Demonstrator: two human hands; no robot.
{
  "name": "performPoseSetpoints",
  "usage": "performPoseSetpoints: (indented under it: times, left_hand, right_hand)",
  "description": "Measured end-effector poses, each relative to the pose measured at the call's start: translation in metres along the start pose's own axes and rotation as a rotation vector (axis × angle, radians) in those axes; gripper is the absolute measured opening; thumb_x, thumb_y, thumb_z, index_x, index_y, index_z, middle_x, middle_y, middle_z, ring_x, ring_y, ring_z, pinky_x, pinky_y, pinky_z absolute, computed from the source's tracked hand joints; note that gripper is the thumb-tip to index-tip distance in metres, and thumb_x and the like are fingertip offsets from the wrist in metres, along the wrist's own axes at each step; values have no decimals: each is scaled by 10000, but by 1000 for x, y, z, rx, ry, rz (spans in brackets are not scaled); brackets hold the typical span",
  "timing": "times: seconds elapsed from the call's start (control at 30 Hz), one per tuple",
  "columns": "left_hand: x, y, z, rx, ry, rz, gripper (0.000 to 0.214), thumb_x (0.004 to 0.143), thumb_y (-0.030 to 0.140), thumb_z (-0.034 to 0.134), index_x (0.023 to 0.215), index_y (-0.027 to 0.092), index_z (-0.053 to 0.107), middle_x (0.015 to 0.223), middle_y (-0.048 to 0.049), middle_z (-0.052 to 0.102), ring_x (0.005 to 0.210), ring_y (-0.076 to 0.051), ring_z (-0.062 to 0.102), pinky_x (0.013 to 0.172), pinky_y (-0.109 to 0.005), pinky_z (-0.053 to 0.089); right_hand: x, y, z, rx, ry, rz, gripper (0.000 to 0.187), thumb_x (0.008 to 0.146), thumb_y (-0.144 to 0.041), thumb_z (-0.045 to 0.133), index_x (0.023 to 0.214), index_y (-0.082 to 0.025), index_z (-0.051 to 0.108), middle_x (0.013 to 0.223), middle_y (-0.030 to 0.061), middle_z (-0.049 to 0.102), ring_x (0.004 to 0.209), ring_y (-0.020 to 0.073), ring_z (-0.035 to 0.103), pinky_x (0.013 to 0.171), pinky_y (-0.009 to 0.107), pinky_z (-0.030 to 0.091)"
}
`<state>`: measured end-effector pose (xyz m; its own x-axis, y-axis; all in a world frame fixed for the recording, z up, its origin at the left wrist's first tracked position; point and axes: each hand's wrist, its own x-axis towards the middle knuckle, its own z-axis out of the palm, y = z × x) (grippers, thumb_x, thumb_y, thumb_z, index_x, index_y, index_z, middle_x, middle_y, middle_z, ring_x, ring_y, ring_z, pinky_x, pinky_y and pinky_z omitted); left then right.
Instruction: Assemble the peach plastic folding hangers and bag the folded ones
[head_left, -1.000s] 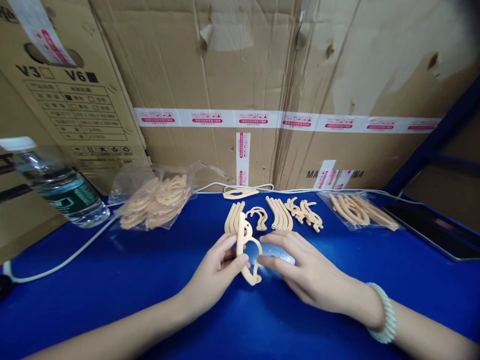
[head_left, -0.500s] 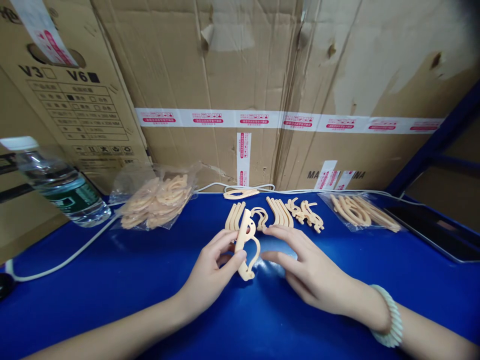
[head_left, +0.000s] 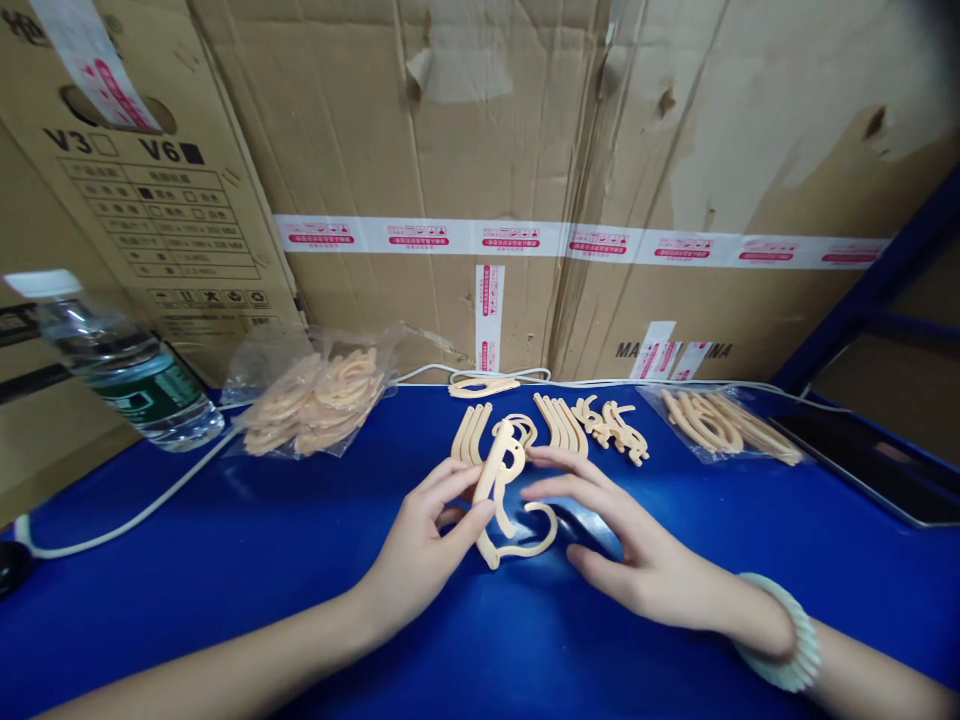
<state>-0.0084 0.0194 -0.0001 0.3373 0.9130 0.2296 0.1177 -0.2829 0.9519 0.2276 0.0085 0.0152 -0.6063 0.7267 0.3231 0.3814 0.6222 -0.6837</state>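
Note:
My left hand (head_left: 427, 535) pinches a beige plastic folding hanger (head_left: 493, 468) between thumb and fingers, with the piece tilted upright above the table. From its lower end a curved hook (head_left: 549, 535) sticks out to the right, and a short arm hangs in the middle. My right hand (head_left: 630, 540) is open beside it, fingers apart, and appears to hold nothing. Behind the hands lie curved beige strips in a left row (head_left: 471, 432) and a right row (head_left: 561, 425), with looped parts (head_left: 525, 430) between them, partly hidden by the held hanger. Several small hook-shaped pieces (head_left: 611, 430) lie farther right.
Clear bags of beige parts lie at left (head_left: 315, 405) and right (head_left: 727, 425) on the blue table (head_left: 225, 590). A water bottle (head_left: 127, 370) leans at far left. A dark tablet-like device (head_left: 862, 465) lies at right. A white cable (head_left: 142, 525) runs along the cardboard (head_left: 420, 310).
The hanger's curved hook has swung away from its body, down and to the right. My right hand's fingers have spread wider, while my left hand keeps its grip.

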Motion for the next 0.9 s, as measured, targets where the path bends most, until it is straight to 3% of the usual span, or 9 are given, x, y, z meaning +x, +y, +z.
performPoseSetpoints:
  times: [0.1, 0.23, 0.33, 0.4, 0.5, 0.57, 0.73, 0.9]
  left_hand:
    - [-1, -1, 0, 34, -48, 12, 266, 919, 294, 587, 1157, 277, 705, 999, -26, 576, 913, -165, 605, 727, -215, 528]
    - [-3, -1, 0, 117, -10, 32, 266, 923, 290, 574, 1155, 268, 702, 969, -29, 591, 857, -165, 612, 717, -243, 510]
    - [-2, 0, -2, 214, 65, 76, 261, 942, 274, 538, 1145, 232, 695, 998, -47, 610, 886, -178, 621, 757, -267, 495]
    - [-1, 0, -3, 299, 86, 136, 265, 960, 253, 505, 1150, 208, 683, 1026, -63, 615, 933, -190, 626, 789, -275, 491]
    - [1, -4, -6, 475, 46, 276, 274, 979, 201, 458, 1176, 194, 647, 1028, -71, 626, 936, -189, 636, 806, -282, 495]
    - [1, -8, -7, 651, -19, 390, 281, 994, 180, 424, 1196, 179, 619, 1032, -82, 640, 920, -194, 647, 796, -292, 501]
    - [-2, -14, -4, 1171, -169, 658, 256, 995, 173, 389, 1111, 136, 613, 760, -49, 635, 627, -199, 629, 518, -277, 428]
    - [-3, -10, 0, 1304, -183, 667, 201, 952, 110, 385, 975, 121, 584, 694, -36, 606, 537, -198, 603, 424, -282, 313]
  right_hand:
    - [0, 4, -1, 318, -4, 59, 518, 889, -167, 580, 1378, -305, 479, 1505, 74, 383, 1412, 259, 327, 1158, 487, 280]
    - [4, 5, -1, 514, 96, 124, 290, 932, -261, 604, 1222, -252, 613, 1295, 77, 589, 1275, 232, 506, 1105, 423, 384]
    - [7, 6, 1, 571, 238, 213, 191, 930, -339, 620, 1071, -213, 595, 1022, 48, 652, 935, 167, 664, 849, 309, 548]
    - [8, 8, 2, 622, 259, 281, 269, 914, -414, 632, 1053, -209, 526, 861, 3, 631, 671, 114, 646, 627, 239, 540]
    - [8, 14, 5, 681, 125, 421, 406, 869, -533, 640, 1009, -175, 510, 740, -9, 625, 482, 82, 566, 450, 192, 431]
    - [7, 16, 7, 694, 33, 485, 452, 843, -569, 648, 958, -144, 543, 711, 11, 644, 456, 77, 559, 425, 180, 398]
    - [7, 13, 17, 788, -60, 524, 442, 802, -534, 703, 929, -126, 590, 692, 32, 685, 441, 87, 582, 440, 191, 449]
    - [6, 7, 20, 832, -168, 574, 491, 817, -606, 648, 914, -128, 590, 620, 23, 673, 398, 99, 574, 370, 172, 417]
